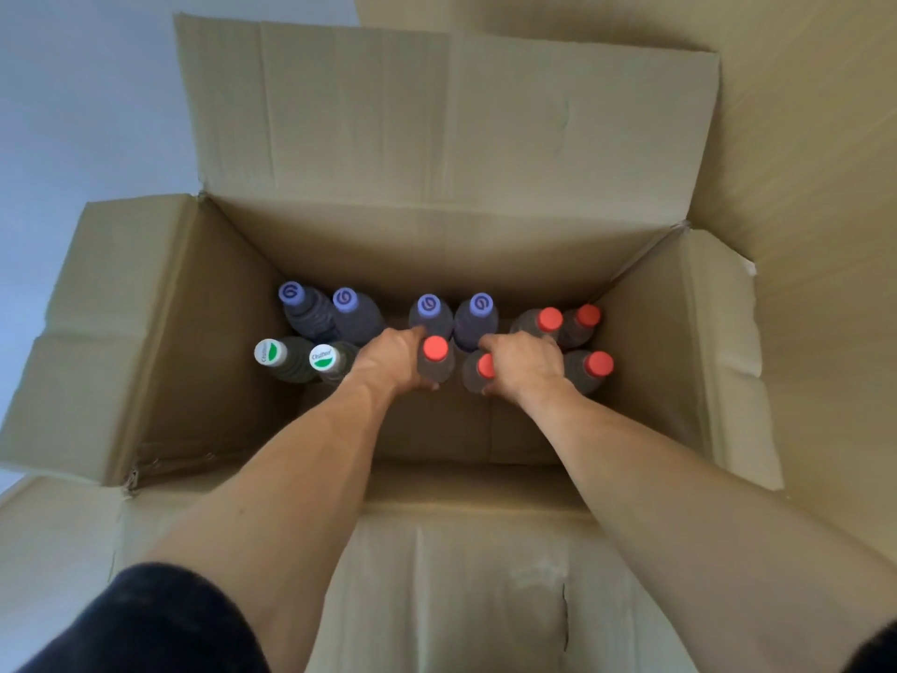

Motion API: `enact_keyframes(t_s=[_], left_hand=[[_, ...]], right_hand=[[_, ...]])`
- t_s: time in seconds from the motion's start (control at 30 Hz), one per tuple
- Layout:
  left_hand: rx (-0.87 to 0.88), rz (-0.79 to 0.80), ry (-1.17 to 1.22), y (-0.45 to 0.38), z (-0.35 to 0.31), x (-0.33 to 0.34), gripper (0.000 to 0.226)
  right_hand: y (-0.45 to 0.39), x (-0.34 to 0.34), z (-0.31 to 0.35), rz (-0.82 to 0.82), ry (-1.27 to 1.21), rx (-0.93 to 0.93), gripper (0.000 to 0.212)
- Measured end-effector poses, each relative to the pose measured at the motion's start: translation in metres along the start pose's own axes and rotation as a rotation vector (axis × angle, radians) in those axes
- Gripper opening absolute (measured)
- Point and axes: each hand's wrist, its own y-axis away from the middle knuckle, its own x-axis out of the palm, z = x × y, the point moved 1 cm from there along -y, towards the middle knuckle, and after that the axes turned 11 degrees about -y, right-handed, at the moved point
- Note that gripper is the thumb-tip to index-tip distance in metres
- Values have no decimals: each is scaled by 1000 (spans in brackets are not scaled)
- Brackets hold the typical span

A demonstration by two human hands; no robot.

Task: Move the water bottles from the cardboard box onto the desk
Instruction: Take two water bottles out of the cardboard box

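Note:
An open cardboard box (204,342) holds several upright water bottles seen from above. Purple-capped bottles (344,298) line the far wall, two white-and-green-capped bottles (268,353) stand at the left, and red-capped bottles (598,364) fill the right. My left hand (388,359) grips the body of a red-capped bottle (435,349) in the middle of the near row. Beside it, my right hand (526,364) grips a second red-capped bottle (478,371), partly covering its cap. Both bottles stand among the others.
The box flaps are folded outward: a tall one at the back (437,128), side ones at left (121,303) and right (728,352), one toward me (461,575). The near half of the box floor (437,429) is bare. Wooden surface (825,187) at right.

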Motion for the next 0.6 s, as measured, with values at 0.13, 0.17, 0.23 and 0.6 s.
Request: enact_keyframes(t_s=[0.13, 0.17, 0.23, 0.6], left_hand=[[-29, -45, 5, -2, -5, 2, 45], [-27, -58, 3, -1, -5, 2, 44], [-12, -78, 17, 2, -3, 0, 40], [128, -143, 283, 51, 12, -67, 44]], right_hand=[[-2, 3, -1, -55, 31, 1, 38], [-2, 3, -1, -74, 35, -2, 37], [-1, 3, -1, -102, 24, -9, 35], [36, -63, -16, -129, -455, -33, 30]])
